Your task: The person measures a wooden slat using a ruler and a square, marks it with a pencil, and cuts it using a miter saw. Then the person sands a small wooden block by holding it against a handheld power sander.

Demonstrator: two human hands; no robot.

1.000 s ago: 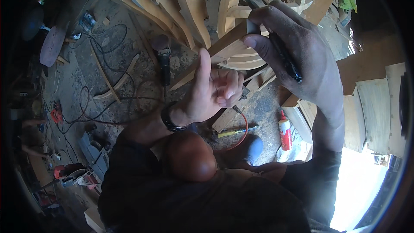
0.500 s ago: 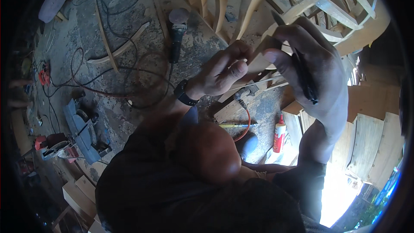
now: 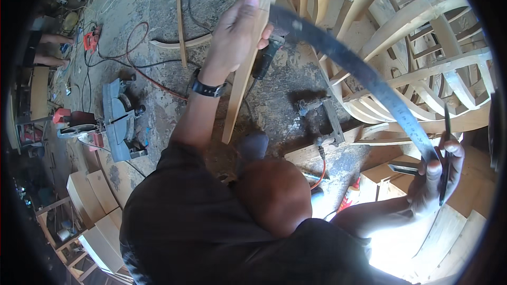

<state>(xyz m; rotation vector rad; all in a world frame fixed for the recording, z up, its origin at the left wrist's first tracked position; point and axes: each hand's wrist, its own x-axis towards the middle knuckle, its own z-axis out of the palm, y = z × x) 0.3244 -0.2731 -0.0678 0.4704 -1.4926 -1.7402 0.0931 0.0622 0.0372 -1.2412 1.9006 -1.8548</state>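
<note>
Head view: left hand [image 3: 235, 39], black watch [image 3: 207, 89] at wrist, thumb and fingers clasping one pale wooden strip [image 3: 241, 92], slanted, above the worn floor [image 3: 163, 92]; right hand [image 3: 434, 178], fingers curled, pinching one end of a long metal rule [image 3: 369, 79], plus one dark pen [image 3: 447, 142]; rule's far end beside the strip, contact uncertain. Also: ribbed wooden framework [image 3: 398, 76], right; grey saw [image 3: 117, 121], left; red-and-white bottle [image 3: 350, 195], near the right forearm.
</note>
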